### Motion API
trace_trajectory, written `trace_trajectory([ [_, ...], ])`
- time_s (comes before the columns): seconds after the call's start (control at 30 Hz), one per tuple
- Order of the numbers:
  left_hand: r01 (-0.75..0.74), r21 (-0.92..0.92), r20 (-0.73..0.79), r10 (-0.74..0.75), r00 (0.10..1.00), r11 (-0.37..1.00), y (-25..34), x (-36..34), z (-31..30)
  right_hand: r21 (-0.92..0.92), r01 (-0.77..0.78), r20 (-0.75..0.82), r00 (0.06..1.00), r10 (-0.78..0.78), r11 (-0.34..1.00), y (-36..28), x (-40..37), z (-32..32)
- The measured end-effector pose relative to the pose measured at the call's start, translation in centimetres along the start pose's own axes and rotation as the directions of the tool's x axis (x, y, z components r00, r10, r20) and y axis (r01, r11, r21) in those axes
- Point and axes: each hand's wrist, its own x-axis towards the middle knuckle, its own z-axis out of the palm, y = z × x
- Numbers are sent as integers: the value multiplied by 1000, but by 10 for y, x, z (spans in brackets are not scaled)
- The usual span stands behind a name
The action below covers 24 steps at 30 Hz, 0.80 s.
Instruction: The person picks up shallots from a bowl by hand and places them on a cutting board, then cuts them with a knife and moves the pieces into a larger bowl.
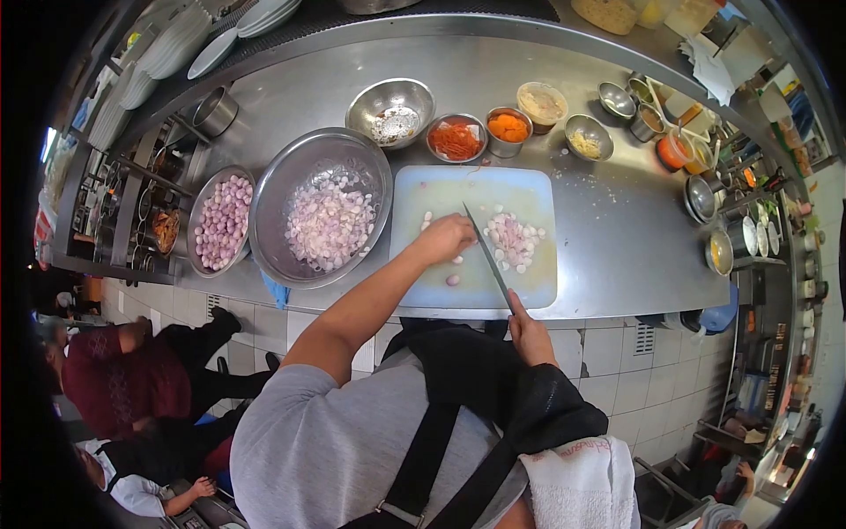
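In my right hand (529, 337) is the handle of a long kitchen knife (490, 262), its blade slanting up and left across the cutting board (421, 291). My left hand (448, 236) is closed on the board, beside the blade near its tip. The curled fingers mostly hide what they press, which looks like a shallot. Sliced shallots (513, 238) lie heaped just right of the blade. One whole peeled shallot (453, 279) rests below my left hand, with a few more pieces close to its fingers.
Left of the board stand a large bowl of sliced shallots (267, 256) and a bowl of whole shallots (196, 256). Small containers line the back, including shredded red strips (456, 138) and orange pieces (508, 127). A shelf edge (352, 51) runs overhead. Other people (132, 379) are at lower left.
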Motion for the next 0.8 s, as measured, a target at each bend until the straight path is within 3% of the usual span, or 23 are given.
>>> trace_trajectory([
  [0.17, 81, -16, -18, -81, 997, 997, -2, 2, 20, -47, 2, 24, 1000, -1, 999, -3, -3, -6],
  [0.23, 78, 0, -37, -78, 996, 997, 4, 1, 14, -188, 61, -44, 997, -71, 980, -2, -8, -6],
  [0.33, 106, 73, 40, -109, 993, 992, 12, 1, 11, -251, 55, -45, 997, -69, 966, -6, -16, -9],
  [0.8, 16, 83, -58, -11, 998, 996, 6, -7, 23, -213, 83, -33, 995, -92, 973, 4, -3, -3],
])
